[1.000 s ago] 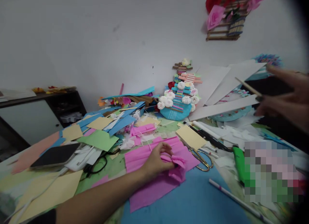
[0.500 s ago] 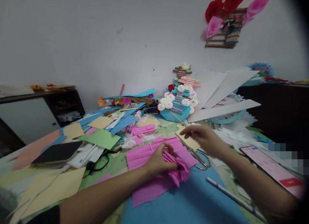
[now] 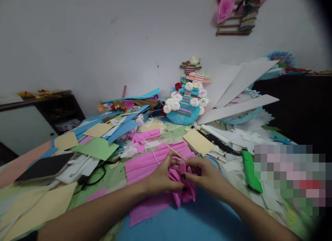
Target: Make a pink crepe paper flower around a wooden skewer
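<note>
Gathered pink crepe paper (image 3: pixel 190 196) is pinched in the fingers of my left hand (image 3: pixel 163 175), bunched into folds. My right hand (image 3: pixel 207 171) is closed on a thin wooden stick (image 3: pixel 175 152), which points up and left past the fingertips. The thumb and fingers of that hand also meet the bunched paper. Beneath both hands lies a flat pink crepe sheet (image 3: pixel 142 168), overlapping a blue sheet (image 3: pixel 186 223). Just behind my right hand, the scissors' handle loops (image 3: pixel 216 162) show partly. The inside of the bunch is hidden by my fingers.
A cream paper stack (image 3: pixel 199 142), black pens (image 3: pixel 220 142) and a green case (image 3: pixel 250 171) lie to the right. Paper sheets, a dark tablet-like device (image 3: pixel 45 167) and a white cable (image 3: pixel 28 206) cover the left. A flower-decorated craft (image 3: pixel 184 102) stands against the wall.
My right hand has come down and left with the stick, from above the scissors to the pink bunch. My left hand still grips the paper. The whole view has shifted slightly.
</note>
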Available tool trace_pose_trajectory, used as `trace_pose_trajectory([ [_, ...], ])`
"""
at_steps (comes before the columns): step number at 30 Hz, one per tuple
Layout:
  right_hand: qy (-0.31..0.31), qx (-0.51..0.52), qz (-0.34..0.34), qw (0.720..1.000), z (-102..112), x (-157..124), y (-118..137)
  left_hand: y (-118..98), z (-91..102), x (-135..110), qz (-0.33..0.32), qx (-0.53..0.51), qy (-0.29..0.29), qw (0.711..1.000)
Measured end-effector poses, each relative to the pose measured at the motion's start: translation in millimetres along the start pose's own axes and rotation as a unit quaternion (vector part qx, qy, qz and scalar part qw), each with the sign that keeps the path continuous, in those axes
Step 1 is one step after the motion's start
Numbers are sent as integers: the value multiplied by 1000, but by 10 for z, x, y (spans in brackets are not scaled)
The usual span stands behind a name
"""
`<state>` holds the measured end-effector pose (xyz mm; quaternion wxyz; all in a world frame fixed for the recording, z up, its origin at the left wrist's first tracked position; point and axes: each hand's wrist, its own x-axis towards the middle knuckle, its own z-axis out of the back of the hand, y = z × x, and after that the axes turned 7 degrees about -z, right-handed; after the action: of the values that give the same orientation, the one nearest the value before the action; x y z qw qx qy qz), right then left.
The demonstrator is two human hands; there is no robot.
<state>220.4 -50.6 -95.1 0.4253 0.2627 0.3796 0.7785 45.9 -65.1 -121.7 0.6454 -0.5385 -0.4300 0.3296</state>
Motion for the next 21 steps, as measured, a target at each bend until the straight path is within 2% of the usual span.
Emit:
trace_pose_trajectory([
  [4, -21, 20, -35, 999, 53, 13, -32, -27, -14, 3, -13, 42, -23, 999],
  [11, -79, -27, -53, 995, 39, 5, 2, -82, -33, 14, 26, -19, -75, 997],
  [17, -8, 14, -47, 999, 65, 21, -55, -49, -2, 23, 35, -52, -96, 993],
  [21, 4, 7, -50, 999, 83, 32, -112, -48, 17, 27, 30, -51, -97, 994],
])
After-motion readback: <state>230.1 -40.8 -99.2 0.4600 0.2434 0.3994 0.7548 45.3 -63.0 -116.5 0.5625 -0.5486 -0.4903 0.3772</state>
